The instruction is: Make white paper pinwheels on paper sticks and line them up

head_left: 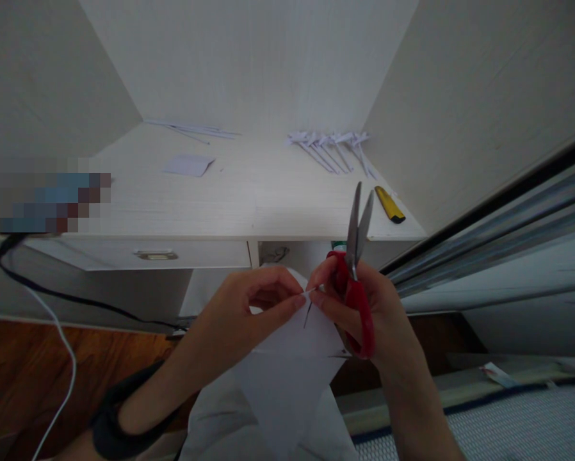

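Spanning the width of the view, the pale wood-grain counter (pixel 249 198) sits in a recess between light walls, with a drawer below its front edge, a brown wooden floor under it on the left and a black cable trailing down from the left end. Below the counter edge hangs a large white paper sheet (pixel 287 378), held in front of the person and tapering downward. The left hand (pixel 242 307) pinches its top edge, fingers (pixel 292 302) clenched on a thin paper strip (pixel 310 292). The right hand (pixel 364 307) meets it from the other side, its fingertips touching the same strip while its other fingers grip the red-handled scissors (pixel 357 269). The scissors stand nearly upright, long axis vertical, blades pointing up toward the counter and slightly parted. On the counter, a row of folded paper pieces (pixel 333 148) lies at the back right, a small paper sheet (pixel 188 165) at the left, thin strips (pixel 196 131) at the back, and a yellow utility knife (pixel 389 205) near the right front.
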A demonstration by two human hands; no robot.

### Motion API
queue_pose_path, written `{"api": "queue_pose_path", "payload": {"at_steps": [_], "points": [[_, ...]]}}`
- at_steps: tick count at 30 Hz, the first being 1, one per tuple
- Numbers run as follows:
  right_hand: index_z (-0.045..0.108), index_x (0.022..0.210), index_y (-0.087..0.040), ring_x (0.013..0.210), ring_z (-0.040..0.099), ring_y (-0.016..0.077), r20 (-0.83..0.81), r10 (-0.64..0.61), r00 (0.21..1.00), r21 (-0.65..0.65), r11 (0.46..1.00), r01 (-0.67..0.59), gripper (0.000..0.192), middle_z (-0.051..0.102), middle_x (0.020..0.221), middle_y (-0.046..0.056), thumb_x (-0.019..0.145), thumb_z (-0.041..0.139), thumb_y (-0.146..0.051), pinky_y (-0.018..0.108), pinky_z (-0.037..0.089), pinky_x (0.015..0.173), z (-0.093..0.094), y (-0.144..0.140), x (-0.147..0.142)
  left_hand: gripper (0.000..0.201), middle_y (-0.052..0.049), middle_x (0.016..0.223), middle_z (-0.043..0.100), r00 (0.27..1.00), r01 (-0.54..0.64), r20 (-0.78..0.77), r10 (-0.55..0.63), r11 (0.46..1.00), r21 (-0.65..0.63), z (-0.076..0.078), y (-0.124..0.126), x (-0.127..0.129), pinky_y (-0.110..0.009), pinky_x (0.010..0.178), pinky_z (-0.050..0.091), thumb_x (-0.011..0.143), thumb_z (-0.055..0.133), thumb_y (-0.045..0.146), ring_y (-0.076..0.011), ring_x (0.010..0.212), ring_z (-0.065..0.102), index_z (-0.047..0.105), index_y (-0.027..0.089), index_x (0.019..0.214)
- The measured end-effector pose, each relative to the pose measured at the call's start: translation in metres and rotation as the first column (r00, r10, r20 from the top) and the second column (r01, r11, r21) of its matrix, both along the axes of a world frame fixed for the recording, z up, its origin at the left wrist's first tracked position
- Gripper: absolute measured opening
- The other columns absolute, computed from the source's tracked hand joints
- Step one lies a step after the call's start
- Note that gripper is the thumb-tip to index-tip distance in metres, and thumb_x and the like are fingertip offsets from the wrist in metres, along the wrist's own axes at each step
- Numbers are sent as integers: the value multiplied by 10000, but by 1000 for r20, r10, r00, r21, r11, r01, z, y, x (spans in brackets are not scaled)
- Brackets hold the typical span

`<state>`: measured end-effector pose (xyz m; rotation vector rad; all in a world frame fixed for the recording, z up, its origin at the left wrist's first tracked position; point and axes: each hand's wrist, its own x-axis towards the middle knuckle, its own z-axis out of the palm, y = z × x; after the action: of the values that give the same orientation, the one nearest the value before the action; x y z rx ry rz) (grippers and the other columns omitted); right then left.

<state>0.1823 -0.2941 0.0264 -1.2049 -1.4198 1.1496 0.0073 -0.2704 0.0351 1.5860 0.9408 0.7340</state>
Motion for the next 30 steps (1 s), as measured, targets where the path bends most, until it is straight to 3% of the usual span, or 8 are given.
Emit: {"api": "queue_pose_path", "payload": {"at_steps": [12,18,23,30], "points": [[562,776,-210,587,406,102,66,-83,994,142,987,73,116,495,701,-38,755,664,-160,229,331,518,3,-6,-8,151,31,635,635,1000,-10,27,9,999,50,7,-2,1,-166,519,426,819,579,168,-86,579,569,625,181,675],[570,765,-229,688,499,120,-31,13,999,143,990,-8,123,542,743,-28,784,630,-123,226,380,572,2,-4,-8,162,46,624,614,999,-15,33,13,997,73,6,-5,-2,-148,511,402,829,570,167,-69,571,548,605,177,671],[592,779,-236,662,493,99,-134,60,989,102,994,-46,151,532,732,-42,775,641,-94,201,380,558,-1,0,-6,146,48,619,607,999,-22,-25,25,993,119,7,-7,-2,-149,514,399,818,564,158,-70,572,537,611,173,681],[595,790,-226,608,439,80,-75,85,994,80,994,-79,169,536,735,-54,742,667,-80,194,366,547,5,-2,-5,143,50,623,608,998,-30,-51,40,984,176,8,-10,-3,-143,495,390,818,566,159,-71,575,533,617,181,687]]}}
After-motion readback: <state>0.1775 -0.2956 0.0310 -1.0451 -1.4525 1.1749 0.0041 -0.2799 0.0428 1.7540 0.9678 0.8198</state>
